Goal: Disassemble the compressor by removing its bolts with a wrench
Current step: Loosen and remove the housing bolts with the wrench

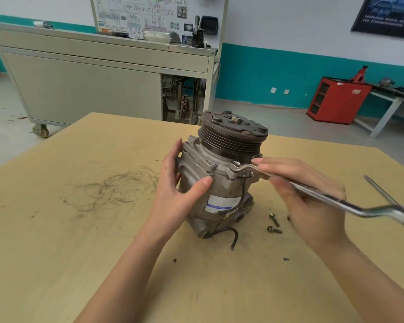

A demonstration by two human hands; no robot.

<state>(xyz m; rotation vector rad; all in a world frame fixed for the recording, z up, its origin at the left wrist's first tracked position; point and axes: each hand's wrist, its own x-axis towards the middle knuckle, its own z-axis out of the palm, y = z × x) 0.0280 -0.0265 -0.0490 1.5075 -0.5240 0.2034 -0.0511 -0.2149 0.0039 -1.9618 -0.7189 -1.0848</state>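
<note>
Head view: compressor [219, 183] stands pulley-up on the table [79, 229], left hand [177, 190] pressed straight-fingered against its housing to steady it, while right hand [308, 201] grips a wrench [364, 209] seated on a flange bolt [236, 163], apparently for loosening; two loose bolts [274, 220] lie nearby.
</note>
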